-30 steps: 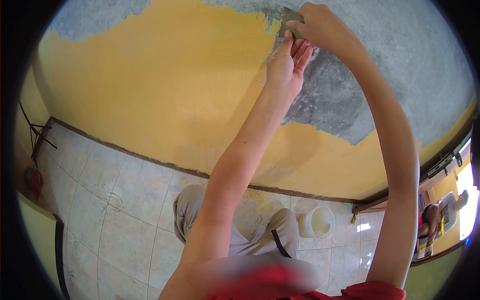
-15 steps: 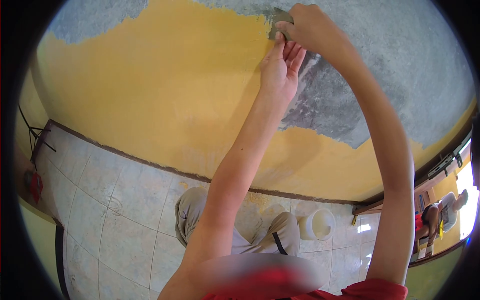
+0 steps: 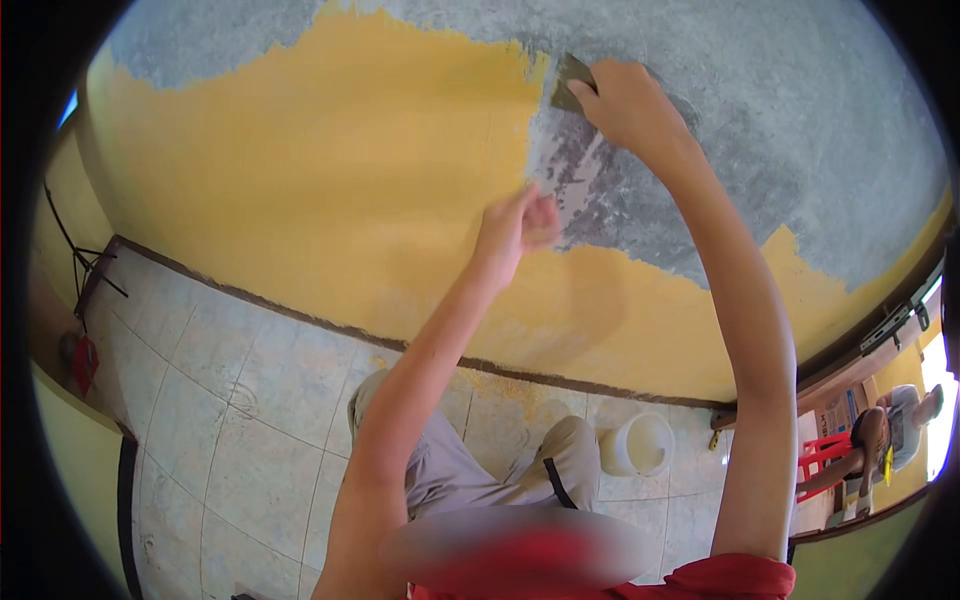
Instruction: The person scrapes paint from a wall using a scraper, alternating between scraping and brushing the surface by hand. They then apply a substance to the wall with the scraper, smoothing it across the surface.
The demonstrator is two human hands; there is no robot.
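My right hand (image 3: pixel 635 110) is closed around a flat, dark scraper (image 3: pixel 572 84), its blade against the wall (image 3: pixel 330 170). Yellow paint covers the wall's left and lower parts, with bare grey plaster (image 3: pixel 780 130) above and to the right. The blade sits just right of the ragged paint edge. Below it lies a patch of mottled dark grey and pale plaster (image 3: pixel 585 180). Lower and to the left, my left hand (image 3: pixel 513 232) is near the paint edge, apart from the scraper. Its fingers look bent but are smeared by motion.
A white bucket (image 3: pixel 637 447) stands on the tiled floor (image 3: pixel 260 450), right of my knee. Yellow flakes (image 3: pixel 515 395) lie along the wall's foot. A black stand (image 3: pixel 85 262) is at far left. At far right, a person (image 3: pixel 897 425) sits near a red chair (image 3: pixel 825 455).
My left hand has dropped down and left, away from the scraper. My right hand, still gripping it, sits slightly lower and further right in view. The camera view has shifted a little.
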